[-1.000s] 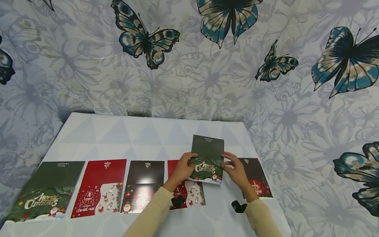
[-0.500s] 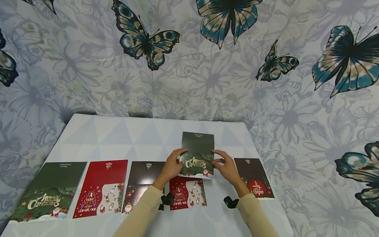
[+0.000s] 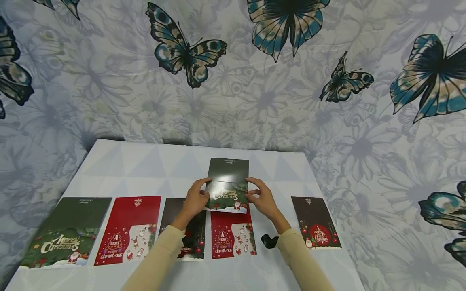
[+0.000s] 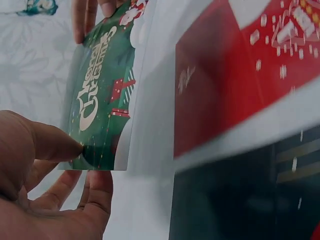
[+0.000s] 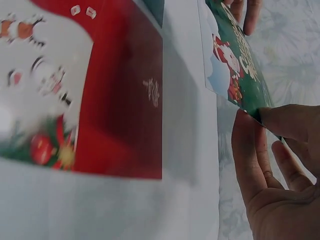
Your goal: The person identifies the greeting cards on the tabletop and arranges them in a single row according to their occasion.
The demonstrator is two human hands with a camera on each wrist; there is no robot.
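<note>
A green Christmas card [image 3: 228, 174] with gold lettering is raised above the table in the head view. My left hand [image 3: 195, 199] pinches its left edge between thumb and fingers. On the opposite edge, my right hand [image 3: 263, 199] pinches it the same way. The left wrist view shows the thumb on the card's printed face [image 4: 102, 82] and fingers behind it. Below the held card lies a red card [image 3: 233, 238], its upper part hidden. A dark card [image 3: 194, 234] beside it is partly covered by my left hand and forearm.
To the left lie another green card [image 3: 70, 230] and another red card [image 3: 131, 226], flat on the white patterned tabletop [image 3: 174, 165]. A dark card with a red circle [image 3: 316, 222] lies at the right. Behind the table hangs a butterfly-print backdrop [image 3: 251, 89].
Both hands have carried the green card leftward, from between the red card and the right dark card to above the red card's upper part. The flat cards keep their places.
</note>
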